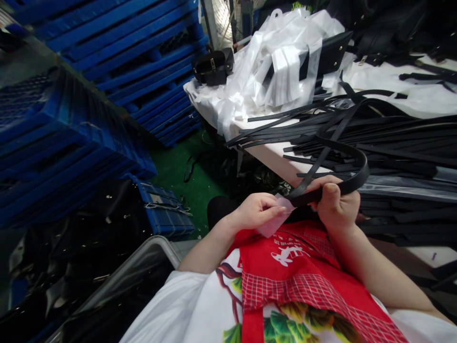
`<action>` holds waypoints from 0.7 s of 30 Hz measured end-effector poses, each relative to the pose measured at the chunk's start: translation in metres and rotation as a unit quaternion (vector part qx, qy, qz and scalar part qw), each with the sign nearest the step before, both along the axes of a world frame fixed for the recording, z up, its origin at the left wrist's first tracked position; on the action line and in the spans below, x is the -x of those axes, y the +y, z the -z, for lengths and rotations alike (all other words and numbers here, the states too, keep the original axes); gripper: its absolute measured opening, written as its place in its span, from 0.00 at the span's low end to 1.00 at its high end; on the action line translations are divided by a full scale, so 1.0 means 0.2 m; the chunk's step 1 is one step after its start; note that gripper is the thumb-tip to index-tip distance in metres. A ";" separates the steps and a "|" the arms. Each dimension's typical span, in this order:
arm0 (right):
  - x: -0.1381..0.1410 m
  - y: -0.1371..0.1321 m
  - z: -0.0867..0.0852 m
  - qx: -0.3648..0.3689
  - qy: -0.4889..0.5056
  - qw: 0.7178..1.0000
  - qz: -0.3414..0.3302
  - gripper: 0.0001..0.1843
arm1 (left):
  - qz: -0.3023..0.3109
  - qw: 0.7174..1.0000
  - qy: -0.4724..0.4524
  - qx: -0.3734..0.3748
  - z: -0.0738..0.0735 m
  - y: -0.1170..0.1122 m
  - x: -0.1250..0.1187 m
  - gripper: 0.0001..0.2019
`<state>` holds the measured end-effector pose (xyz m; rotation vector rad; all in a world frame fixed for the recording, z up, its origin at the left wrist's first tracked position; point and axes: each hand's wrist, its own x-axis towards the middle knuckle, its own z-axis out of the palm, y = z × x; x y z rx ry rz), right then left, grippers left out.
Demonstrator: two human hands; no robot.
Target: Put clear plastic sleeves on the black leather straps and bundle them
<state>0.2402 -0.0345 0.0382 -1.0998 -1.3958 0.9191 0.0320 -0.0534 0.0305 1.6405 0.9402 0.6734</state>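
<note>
Head view: nearest, before the red apron, the left hand pinches a pink sheet by the end of a black strap, while the right hand curls around that strap. A slack pinch could let the sheet slip. Beyond, the strap arches over piled straps, so a hard tug might snag and drag some off the table edge. Far left, green floor leaves a little room before blue pallets.
</note>
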 end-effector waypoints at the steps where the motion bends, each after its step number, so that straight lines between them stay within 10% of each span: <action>1: 0.00 0.00 0.00 -0.005 0.002 1.000 0.002 0.23 | 0.000 1.000 0.000 -0.001 0.00 0.00 0.00 0.23; 13: -0.02 -0.01 0.04 -0.025 -0.043 0.998 -0.040 0.22 | 0.007 1.000 -0.017 -0.010 0.00 0.00 0.00 0.22; 21: 0.01 -0.04 0.13 -0.113 -0.211 0.971 -0.015 0.39 | -0.016 0.998 -0.042 -0.035 0.02 0.00 -0.08 0.21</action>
